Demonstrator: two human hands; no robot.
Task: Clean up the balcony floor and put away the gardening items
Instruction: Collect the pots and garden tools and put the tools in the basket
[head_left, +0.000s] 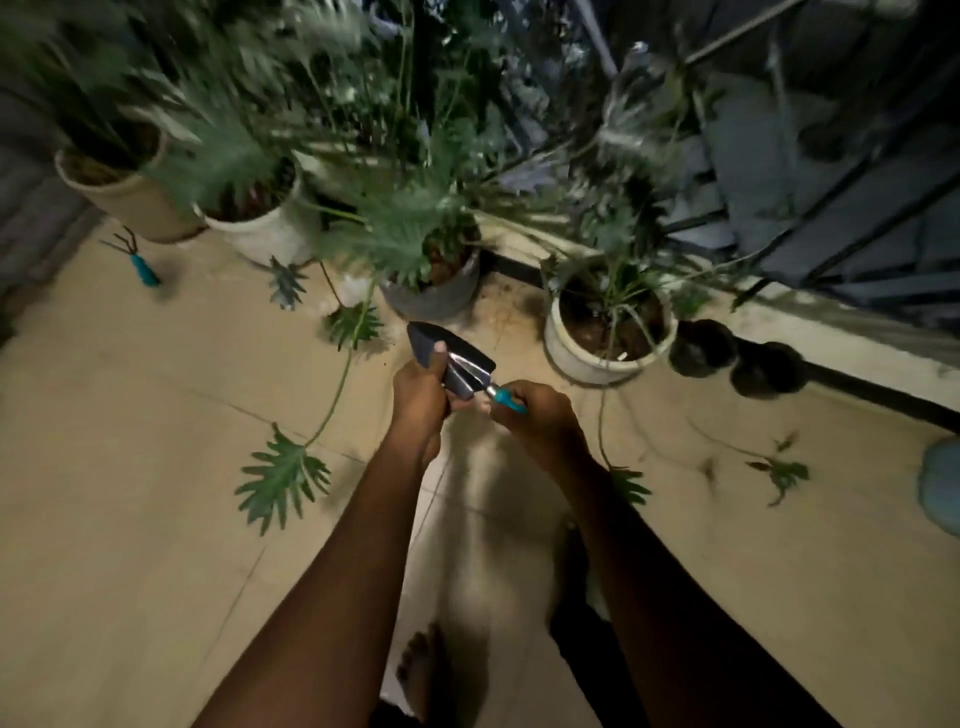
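The person is holding the trowel (457, 358) above the floor (156, 467). The left hand (421, 400) is curling its fingers round the blade, thumb pressing on top, and the right hand (540, 415) is wrapping its fingers round the blue handle. Gathering tools seems to be the step in hand. The hand rake (140, 262) is lying by the tan pot (135, 202), well to the left, so picking it up next is calling for one free hand. I am counting one trowel, one rake, four planted pots (576, 358) and two dark round things (701, 348), possibly empty pots but too dim to tell.
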